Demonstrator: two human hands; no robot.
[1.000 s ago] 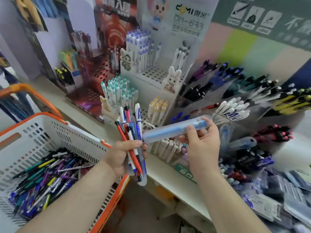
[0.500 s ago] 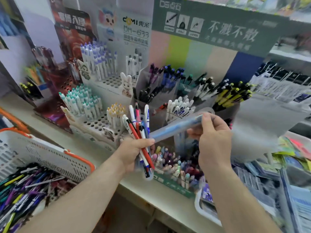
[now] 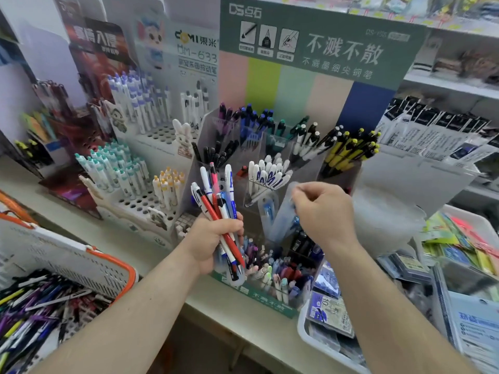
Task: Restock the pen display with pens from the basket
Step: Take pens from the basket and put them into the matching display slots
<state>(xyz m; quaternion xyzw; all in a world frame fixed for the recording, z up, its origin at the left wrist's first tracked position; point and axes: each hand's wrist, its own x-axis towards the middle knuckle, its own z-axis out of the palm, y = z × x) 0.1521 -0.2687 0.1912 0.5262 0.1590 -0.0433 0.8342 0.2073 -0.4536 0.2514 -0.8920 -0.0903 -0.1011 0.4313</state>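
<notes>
Translucent plastic pen case (image 3: pixel 283 211) leans into a display (image 3: pixel 270 298) slot, pinched at its top by the right hand (image 3: pixel 324 211); left hand (image 3: pixel 213 238) grips a pen bundle (image 3: pixel 218 211); light, stiff, slick, best held mid-barrel; basket (image 3: pixel 89 263) sits left.

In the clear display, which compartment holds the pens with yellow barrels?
The rightmost upper compartment: its yellow-and-black pens stand right of the white-and-black ones; no other compartment holds yellow barrels.
</notes>
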